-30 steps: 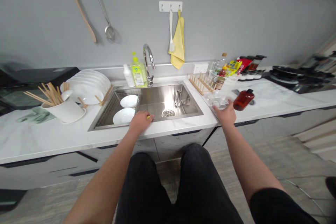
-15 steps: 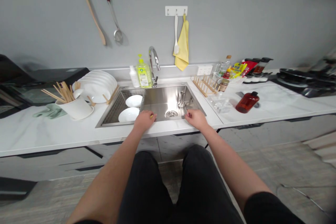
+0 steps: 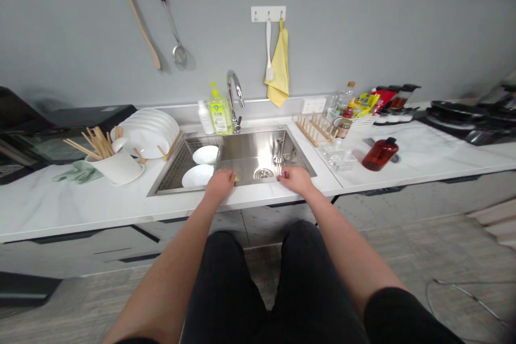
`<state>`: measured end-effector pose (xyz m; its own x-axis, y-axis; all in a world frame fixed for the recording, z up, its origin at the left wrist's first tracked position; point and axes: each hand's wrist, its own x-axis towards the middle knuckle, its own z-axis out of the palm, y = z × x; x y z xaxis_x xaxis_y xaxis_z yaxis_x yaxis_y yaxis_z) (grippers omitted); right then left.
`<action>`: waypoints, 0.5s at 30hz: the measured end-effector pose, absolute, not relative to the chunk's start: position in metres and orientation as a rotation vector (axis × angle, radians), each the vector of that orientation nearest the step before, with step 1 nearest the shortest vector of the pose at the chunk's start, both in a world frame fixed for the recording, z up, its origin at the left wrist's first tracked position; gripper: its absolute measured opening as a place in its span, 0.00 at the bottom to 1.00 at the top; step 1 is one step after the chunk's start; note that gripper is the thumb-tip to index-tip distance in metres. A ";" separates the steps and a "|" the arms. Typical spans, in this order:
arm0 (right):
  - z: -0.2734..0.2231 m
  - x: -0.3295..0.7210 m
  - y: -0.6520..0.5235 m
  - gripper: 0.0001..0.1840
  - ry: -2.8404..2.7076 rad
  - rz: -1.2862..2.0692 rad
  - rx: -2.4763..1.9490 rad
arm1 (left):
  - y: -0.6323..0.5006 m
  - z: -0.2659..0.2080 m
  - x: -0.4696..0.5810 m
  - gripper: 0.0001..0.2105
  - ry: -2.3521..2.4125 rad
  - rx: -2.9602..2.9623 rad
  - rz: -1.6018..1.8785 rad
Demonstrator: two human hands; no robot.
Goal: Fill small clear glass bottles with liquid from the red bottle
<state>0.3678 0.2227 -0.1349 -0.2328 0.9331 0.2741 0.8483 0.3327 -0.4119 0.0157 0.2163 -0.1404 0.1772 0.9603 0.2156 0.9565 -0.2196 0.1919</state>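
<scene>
My left hand (image 3: 220, 185) rests closed at the front rim of the steel sink (image 3: 245, 142), right of two white bowls (image 3: 197, 176). A small yellow thing (image 3: 237, 178) pokes out by its fingertips; most of it is hidden. My right hand (image 3: 297, 178) is curled at the same rim, near the drain strainer (image 3: 263, 174). Something small and dark shows under its fingers, too small to name. The bowls sit in a wire basket (image 3: 177, 164) at the sink's left side. Behind the sink stands the chrome tap (image 3: 234, 97).
Dish soap (image 3: 220, 113) and a white bottle (image 3: 205, 117) stand behind the sink. To the left are racked plates (image 3: 149, 134), a chopstick holder (image 3: 116, 165) and a green cloth (image 3: 76, 171). A wooden rack (image 3: 314, 130) and a red bottle (image 3: 379, 154) lie rightward.
My right hand has shifted slightly left along the sink rim. The yellow thing now shows just beyond my left fingertips. The camera view has moved a little.
</scene>
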 end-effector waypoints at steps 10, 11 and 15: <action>-0.154 0.436 0.163 0.12 -1.873 0.455 -1.438 | 0.217 -0.142 0.015 0.22 1.919 2.397 0.487; -0.160 0.460 0.155 0.14 -1.718 0.406 -1.474 | 0.218 -0.143 0.015 0.22 1.916 2.393 0.491; -0.167 0.572 0.151 0.18 -1.007 -0.023 -1.660 | 0.220 -0.146 0.017 0.22 1.913 2.376 0.498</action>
